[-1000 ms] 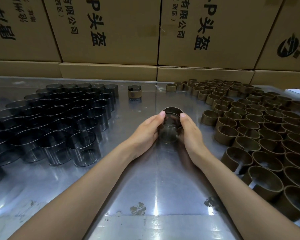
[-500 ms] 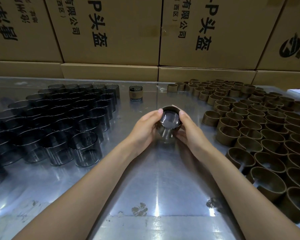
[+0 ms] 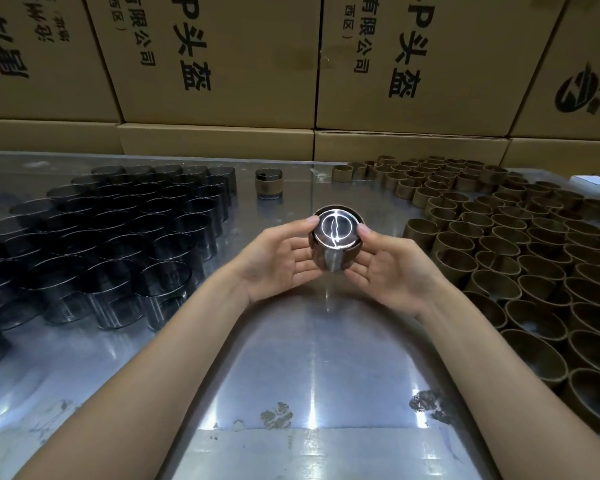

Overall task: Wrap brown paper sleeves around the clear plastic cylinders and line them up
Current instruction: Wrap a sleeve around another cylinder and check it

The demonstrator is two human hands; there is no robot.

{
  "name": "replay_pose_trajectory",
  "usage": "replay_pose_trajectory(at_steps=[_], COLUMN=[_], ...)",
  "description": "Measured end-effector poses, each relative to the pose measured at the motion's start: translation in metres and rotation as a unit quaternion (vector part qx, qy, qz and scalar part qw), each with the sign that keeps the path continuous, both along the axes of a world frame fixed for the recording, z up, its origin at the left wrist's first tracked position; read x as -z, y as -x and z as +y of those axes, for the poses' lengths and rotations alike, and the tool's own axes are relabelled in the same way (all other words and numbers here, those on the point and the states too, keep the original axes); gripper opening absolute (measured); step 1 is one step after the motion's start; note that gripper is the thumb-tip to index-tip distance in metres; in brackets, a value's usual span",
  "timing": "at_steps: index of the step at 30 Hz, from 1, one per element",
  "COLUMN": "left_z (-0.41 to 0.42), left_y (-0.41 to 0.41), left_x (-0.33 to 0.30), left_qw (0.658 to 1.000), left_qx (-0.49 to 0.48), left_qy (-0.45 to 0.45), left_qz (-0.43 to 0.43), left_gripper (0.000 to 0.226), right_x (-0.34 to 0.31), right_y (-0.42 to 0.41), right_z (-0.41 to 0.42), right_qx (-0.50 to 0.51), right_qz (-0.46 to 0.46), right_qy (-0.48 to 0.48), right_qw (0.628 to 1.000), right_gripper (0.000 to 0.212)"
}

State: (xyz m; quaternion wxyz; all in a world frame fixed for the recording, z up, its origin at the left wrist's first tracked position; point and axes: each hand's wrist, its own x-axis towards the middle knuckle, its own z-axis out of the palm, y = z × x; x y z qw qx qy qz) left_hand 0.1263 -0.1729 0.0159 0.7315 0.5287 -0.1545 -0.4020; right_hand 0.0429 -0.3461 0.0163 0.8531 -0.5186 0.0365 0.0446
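The clear plastic cylinder (image 3: pixel 334 241), a brown paper sleeve (image 3: pixel 349 259) around its lower part, is lifted above the middle of the metal table (image 3: pixel 312 358), tilted so its round top, bright with glare, faces the camera. The left hand (image 3: pixel 278 260) grips it from the left, thumb on the upper rim, fingers curled underneath. The right hand (image 3: pixel 392 268) grips it from the right in mirror fashion, thumb at the rim, palm turned up. Both forearms reach in from the bottom corners.

On the table's left stands a cluster of bare cylinders (image 3: pixel 118 237); on the right, a crowd of empty sleeves (image 3: pixel 520 258). One wrapped cylinder (image 3: pixel 269 183) stands alone near the far edge. Behind, stacked cardboard boxes (image 3: pixel 222 57) carry black print reading "P头盔" and "有限公司", and one shows a round logo (image 3: pixel 582 89).
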Motion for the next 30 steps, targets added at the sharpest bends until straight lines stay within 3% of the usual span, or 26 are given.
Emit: replay_pose_trajectory(at_steps=[3, 7, 10, 17, 21, 25, 30], left_z=[0.003, 0.002, 0.001, -0.001, -0.002, -0.006, -0.014], left_y=[0.002, 0.005, 0.007, 0.009, 0.004, 0.001, 0.0], left_x=[0.002, 0.005, 0.007, 0.008, 0.008, 0.01, 0.022], left_qw=[0.999, 0.992, 0.987, 0.984, 0.987, 0.989, 0.963], left_qx=[0.025, 0.071, 0.088, 0.077, 0.055, 0.032, -0.044], left_qy=[0.046, 0.1, 0.112, 0.129, 0.121, 0.081, 0.038], left_qz=[0.002, -0.026, -0.079, -0.092, -0.087, -0.122, -0.263], left_gripper=[0.043, 0.056, 0.056, 0.068, 0.055, 0.036, 0.055], right_x=[0.002, 0.004, 0.003, 0.002, 0.004, 0.004, 0.002], right_y=[0.001, 0.002, 0.002, 0.003, 0.0, -0.005, -0.011], right_z=[-0.001, -0.001, 0.002, 0.003, 0.002, 0.003, 0.003], right_qx=[-0.028, -0.057, -0.07, -0.062, -0.005, 0.037, 0.092], right_qz=[-0.021, -0.058, -0.086, -0.093, -0.065, -0.066, -0.084], right_qy=[-0.026, -0.046, -0.05, -0.067, -0.102, -0.047, 0.052], right_qw=[0.999, 0.996, 0.993, 0.991, 0.993, 0.996, 0.991], right_gripper=[0.018, 0.056, 0.063, 0.063, 0.039, 0.032, 0.061])
